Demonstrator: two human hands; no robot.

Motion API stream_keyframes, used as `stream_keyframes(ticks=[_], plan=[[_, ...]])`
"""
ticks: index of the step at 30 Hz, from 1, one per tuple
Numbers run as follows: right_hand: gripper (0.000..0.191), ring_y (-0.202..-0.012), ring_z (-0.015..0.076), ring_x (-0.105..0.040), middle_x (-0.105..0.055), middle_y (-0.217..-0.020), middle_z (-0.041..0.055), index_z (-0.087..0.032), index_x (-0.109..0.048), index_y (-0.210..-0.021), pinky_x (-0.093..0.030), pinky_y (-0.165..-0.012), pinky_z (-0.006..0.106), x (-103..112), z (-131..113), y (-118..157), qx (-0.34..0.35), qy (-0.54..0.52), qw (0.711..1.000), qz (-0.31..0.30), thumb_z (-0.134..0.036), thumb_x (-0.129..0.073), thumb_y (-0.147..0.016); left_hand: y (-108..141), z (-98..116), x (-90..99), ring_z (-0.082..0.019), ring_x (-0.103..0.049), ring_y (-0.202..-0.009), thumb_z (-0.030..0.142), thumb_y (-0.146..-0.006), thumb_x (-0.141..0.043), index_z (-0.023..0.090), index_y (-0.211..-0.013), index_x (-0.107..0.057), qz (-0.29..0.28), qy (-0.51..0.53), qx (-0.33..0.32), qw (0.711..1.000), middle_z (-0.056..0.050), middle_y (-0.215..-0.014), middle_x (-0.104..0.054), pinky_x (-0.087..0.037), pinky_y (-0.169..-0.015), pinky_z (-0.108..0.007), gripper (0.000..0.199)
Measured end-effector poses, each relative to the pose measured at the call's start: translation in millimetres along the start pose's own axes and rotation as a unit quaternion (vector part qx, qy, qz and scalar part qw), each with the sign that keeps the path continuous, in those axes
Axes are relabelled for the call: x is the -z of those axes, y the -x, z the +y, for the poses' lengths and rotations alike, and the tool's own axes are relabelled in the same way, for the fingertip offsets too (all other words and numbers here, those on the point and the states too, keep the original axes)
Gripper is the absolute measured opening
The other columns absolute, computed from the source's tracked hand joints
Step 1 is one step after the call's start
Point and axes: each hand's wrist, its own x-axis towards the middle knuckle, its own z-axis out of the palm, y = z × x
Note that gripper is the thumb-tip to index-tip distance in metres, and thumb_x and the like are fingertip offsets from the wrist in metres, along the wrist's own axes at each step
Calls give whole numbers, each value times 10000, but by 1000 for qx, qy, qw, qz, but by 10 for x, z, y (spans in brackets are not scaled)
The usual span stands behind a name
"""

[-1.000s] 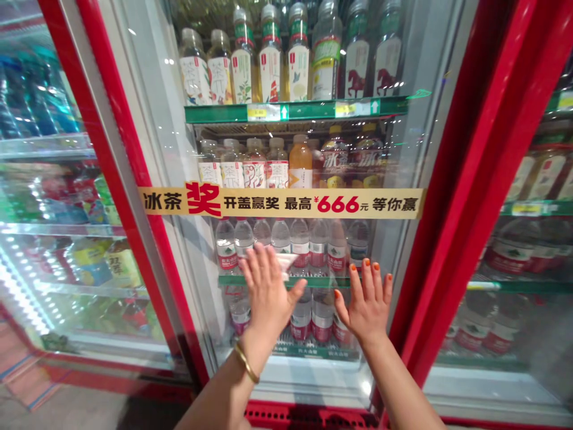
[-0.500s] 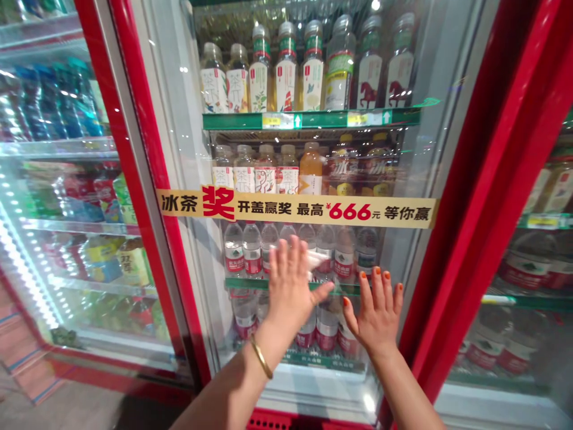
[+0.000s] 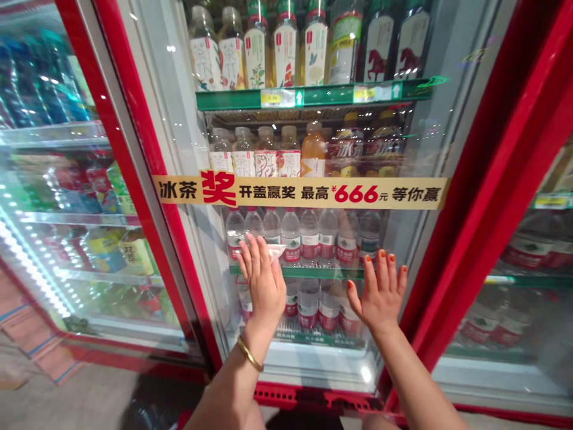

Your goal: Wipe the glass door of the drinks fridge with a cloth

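My left hand lies against the glass door of a drinks fridge, its fingers stretched and close together. Under it is a white tissue, held between palm and glass; only one corner sticks out past the index finger. A gold bangle circles the left wrist. Further right, my right hand is spread flat at the glass with nothing in it. Its nails are orange. Behind the door, water bottles with red labels stand around both hands.
A yellow printed strip crosses the door above my hands. Tea bottles fill the upper shelves. Red door frames border the glass. Another lit fridge stands left, with cartons on the floor beside it.
My left hand has slid left across the glass with the tissue, its thumb now closer in. The right hand stays at nearly the same spot. The view has tilted down slightly.
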Motion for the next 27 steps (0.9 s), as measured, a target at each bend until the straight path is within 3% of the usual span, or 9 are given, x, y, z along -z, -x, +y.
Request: stream_keyframes(ticks=[4,7,10,12,15,19,21,24,27], plan=[[832,-1709,381,-251,-305,-1823,153,-301,-237,-1777,-199,-1363,733,135,-132,-88,-44,-70,997,-10,-412,-624,-1048,252,164,243,-253,-448,-1631,491,-1143,-385,207,-1518,-654,-8,175,129,976,-127,-1663,-577,-383,-1352,-470,542],[710,-1719,365,-223,-211,-1857,127,-351,-282,-1758,-278,-1344,719,424,-536,-132,-158,-218,961,-59,-403,-540,-1099,376,307,457,-270,-742,-1278,691,-1017,-597,178,-1264,-795,-6,325,359,875,-141,-1315,-799,-607,-1099,-397,603],[764,-1638,341,-426,-327,-1814,160,-316,-271,-1762,-539,-1213,557,740,-1053,-91,-266,-441,845,-141,-603,-506,-1094,475,544,581,-270,-787,-1059,738,-758,-856,159,-1116,-833,-59,443,481,754,-142,-1139,-828,-648,-928,-365,681],[897,-1456,330,-643,-564,-1661,176,-283,-369,-1726,-635,-1076,468,880,-1306,-60,-326,-557,737,-199,-735,-630,-996,528,676,630,-233,-776,-921,719,-608,-952,169,-1012,-844,-98,462,513,717,-122,-1041,-827,-641,-814,-315,691],[693,-1029,268,-796,-826,-1192,109,-241,-755,-1344,-656,-885,375,972,-1425,-49,-431,-597,620,-271,-704,-849,-837,609,736,684,-105,-553,-530,780,-587,-936,173,-778,-789,-129,437,540,708,-23,-644,-673,-438,-474,-222,653],[534,-849,221,-738,-815,-931,67,-204,-811,-981,-606,-809,342,1047,-1181,-40,-506,-603,553,-271,-698,-876,-790,651,603,771,-86,-386,-401,838,-801,-758,174,-819,-785,-209,399,488,747,31,-494,-499,-294,-393,-234,665],[560,-873,231,-735,-816,-976,77,-201,-796,-1067,-596,-806,346,1097,-921,-86,-532,-569,583,-230,-673,-885,-780,553,453,832,-138,-564,-492,793,-877,-711,185,-1070,-826,-211,383,444,782,-15,-641,-666,-451,-458,-261,648],[501,-866,225,-701,-776,-983,69,-198,-753,-1098,-570,-810,349,1102,-451,-339,-528,-391,752,-47,-573,-888,-794,230,112,872,-238,-788,-1053,605,-1013,-632,224,-1317,-778,-100,249,246,932,-98,-1153,-824,-654,-922,-373,508],[363,-1031,266,-677,-716,-1145,103,-204,-722,-1216,-549,-969,428,915,-168,-712,-368,-173,901,153,-421,-749,-927,-109,-263,736,-304,-500,-1593,388,-1068,-581,227,-1475,-688,0,74,-29,997,-124,-1595,-643,-416,-1326,-532,450]])
